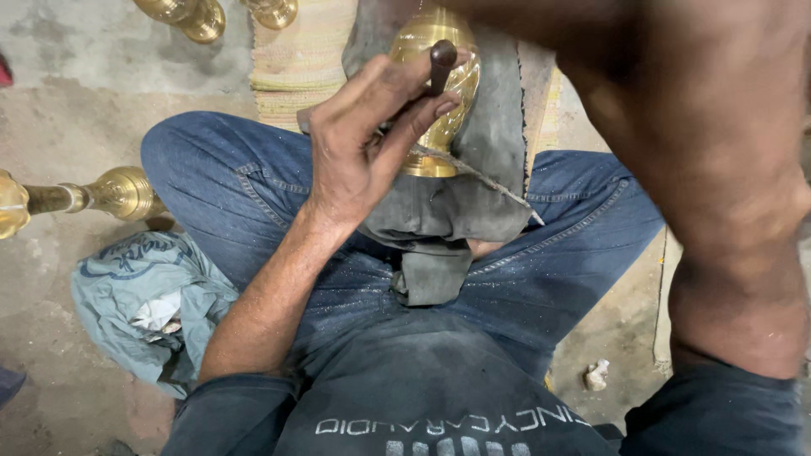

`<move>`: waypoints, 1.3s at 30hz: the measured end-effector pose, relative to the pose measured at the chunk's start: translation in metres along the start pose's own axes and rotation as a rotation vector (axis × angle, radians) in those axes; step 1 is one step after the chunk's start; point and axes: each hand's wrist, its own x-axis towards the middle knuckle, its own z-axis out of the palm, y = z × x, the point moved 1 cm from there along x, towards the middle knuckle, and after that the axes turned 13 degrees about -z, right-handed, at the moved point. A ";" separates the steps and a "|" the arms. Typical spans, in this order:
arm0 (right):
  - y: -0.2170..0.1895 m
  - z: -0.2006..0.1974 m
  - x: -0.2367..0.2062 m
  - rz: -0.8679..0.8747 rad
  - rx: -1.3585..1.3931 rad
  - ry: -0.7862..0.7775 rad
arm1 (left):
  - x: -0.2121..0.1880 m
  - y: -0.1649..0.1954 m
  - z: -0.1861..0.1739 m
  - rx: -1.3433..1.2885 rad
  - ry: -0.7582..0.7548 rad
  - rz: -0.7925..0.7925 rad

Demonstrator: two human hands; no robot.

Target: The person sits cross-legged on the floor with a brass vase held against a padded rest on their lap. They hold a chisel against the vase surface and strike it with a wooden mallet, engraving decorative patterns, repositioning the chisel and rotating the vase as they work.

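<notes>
Your left hand (363, 143) pinches a dark tool (442, 63) w/ thumb and fingers, tip on the brass pot (448, 93). Pot sits on a grey cloth (456, 211) in your lap. Can't see your right hand, only the arm.

I see polished brass on the vase-shaped piece (439, 93) at twelve o'clock, glossy and yellow with fine engraved lines. My left hand (367, 143) pinches a dark metal punch (441, 63), matt and dull brown. Under the brass lies a grey cloth (473, 194), worn, frayed at one edge. My jeans (228, 186) are blue denim, dusted with tiny bright filings. At nine o'clock a brass stem piece (118, 192) shines smooth. At eight o'clock sits a crumpled pale-blue cloth bag (144, 295), matt. The floor (76, 110) is rough grey concrete.
</notes>
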 end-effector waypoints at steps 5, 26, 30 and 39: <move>0.000 0.001 -0.001 0.000 0.006 0.003 | 0.001 -0.004 0.003 -0.033 -0.015 -0.026; 0.001 0.004 -0.005 0.017 0.025 0.014 | 0.002 -0.002 -0.003 -0.038 -0.039 -0.033; 0.001 0.005 -0.007 0.019 0.029 0.014 | 0.003 -0.001 -0.002 -0.034 0.007 -0.011; 0.002 0.009 -0.009 0.026 0.050 0.008 | 0.001 -0.009 -0.001 -0.022 -0.020 -0.012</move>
